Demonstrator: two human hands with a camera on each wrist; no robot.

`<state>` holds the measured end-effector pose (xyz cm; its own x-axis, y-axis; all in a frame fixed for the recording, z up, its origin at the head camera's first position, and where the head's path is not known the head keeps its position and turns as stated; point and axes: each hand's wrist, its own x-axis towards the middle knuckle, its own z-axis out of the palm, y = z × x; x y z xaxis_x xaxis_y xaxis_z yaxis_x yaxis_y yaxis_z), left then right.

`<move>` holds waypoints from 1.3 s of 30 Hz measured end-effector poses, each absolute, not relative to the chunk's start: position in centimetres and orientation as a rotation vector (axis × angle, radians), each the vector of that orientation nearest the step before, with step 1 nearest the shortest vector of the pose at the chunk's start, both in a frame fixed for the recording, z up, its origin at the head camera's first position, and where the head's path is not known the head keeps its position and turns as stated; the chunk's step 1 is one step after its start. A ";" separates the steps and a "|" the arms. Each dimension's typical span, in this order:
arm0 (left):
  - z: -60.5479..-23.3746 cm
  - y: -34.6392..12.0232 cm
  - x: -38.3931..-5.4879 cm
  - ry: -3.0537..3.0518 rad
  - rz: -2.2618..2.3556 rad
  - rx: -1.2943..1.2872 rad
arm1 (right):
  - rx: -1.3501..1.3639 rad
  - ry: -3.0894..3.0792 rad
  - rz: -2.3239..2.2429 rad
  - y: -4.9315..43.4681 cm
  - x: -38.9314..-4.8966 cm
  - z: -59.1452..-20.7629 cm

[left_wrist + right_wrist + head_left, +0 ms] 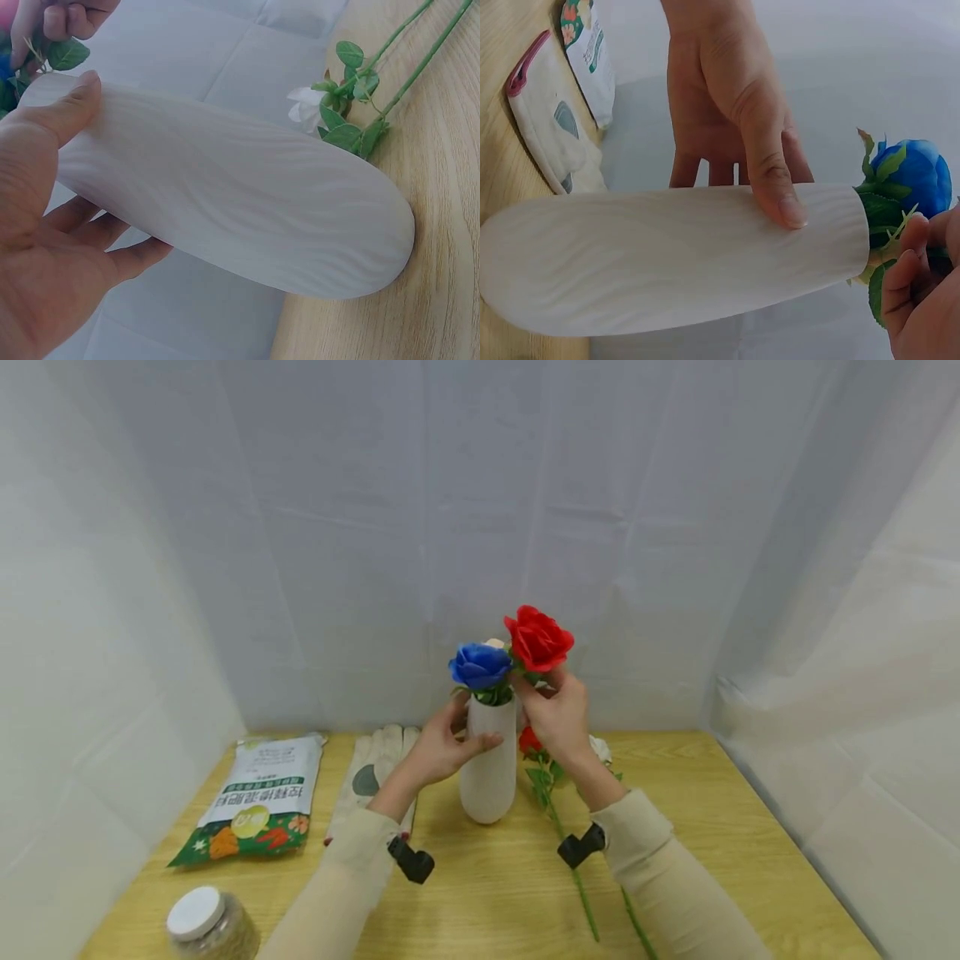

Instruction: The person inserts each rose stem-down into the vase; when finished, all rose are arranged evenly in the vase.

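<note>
A white vase (487,777) with a rippled surface stands upright on the table, and my left hand (438,749) holds its upper part, thumb on the near side. Out of its mouth rise a blue rose (480,666) and, behind that, a cream flower (492,643). Just right of the rim, my right hand (561,714) pinches a large red rose (538,639) right below the bloom. The lower stem of that rose is hidden. In the right wrist view, green leaves (881,210) crowd the vase mouth beside my right fingers.
Right of the vase lie another red rose (529,741) and a white flower (600,749), their green stems pointing toward me. To the left are pale work gloves (348,802), a printed bag (262,777) and a white-lidded jar (197,912). White sheeting (375,568) encloses the table.
</note>
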<state>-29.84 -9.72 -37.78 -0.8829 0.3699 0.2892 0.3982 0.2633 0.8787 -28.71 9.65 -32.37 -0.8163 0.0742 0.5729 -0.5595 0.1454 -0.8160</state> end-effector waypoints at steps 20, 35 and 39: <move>-37.8 -9.4 -29.8 -2.499 -1.715 -0.756 | 0.413 -2.016 1.787 11.9 -27.8 -32.8; -37.8 -9.5 -29.8 -2.506 -1.691 -0.742 | 0.296 -2.189 1.735 20.4 -27.1 -36.2; -37.8 -9.6 -29.6 -2.517 -1.706 -0.711 | 0.228 -2.325 1.677 22.2 -26.9 -37.9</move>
